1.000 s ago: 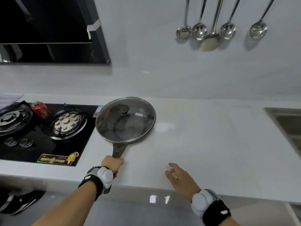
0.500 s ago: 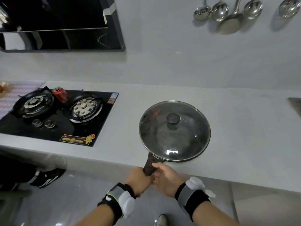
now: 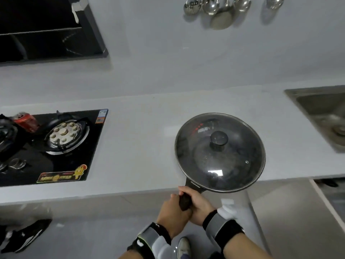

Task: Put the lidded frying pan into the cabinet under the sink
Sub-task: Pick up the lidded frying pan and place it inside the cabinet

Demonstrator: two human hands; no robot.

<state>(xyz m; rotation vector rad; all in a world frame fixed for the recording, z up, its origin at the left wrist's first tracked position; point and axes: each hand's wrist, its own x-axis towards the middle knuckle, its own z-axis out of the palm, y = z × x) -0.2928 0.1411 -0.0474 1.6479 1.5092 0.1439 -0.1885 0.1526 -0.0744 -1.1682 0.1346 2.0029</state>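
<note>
Pan (image 3: 220, 152) held by both hands over the tabletop's (image 3: 141, 143) front edge, lid (image 3: 240, 128) loose on top.

I see the pan at about 3 o'clock of the stove (image 3: 56, 144), its near rim hanging past the edge; whether its base touches I cannot tell. My left hand (image 3: 172, 215) and right hand (image 3: 198, 204) each have a closed grip on the handle (image 3: 184, 200). The sink (image 3: 321, 116) lies at 2 o'clock; its cabinet (image 3: 291, 212) is below, at 5 o'clock, and I cannot tell if its door is open. My worry: nothing pins the glass lid, so tipping the pan on the way down could slide it off. The long lever could also twist in my hands, or the rim could knock the cabinet frame.
</note>
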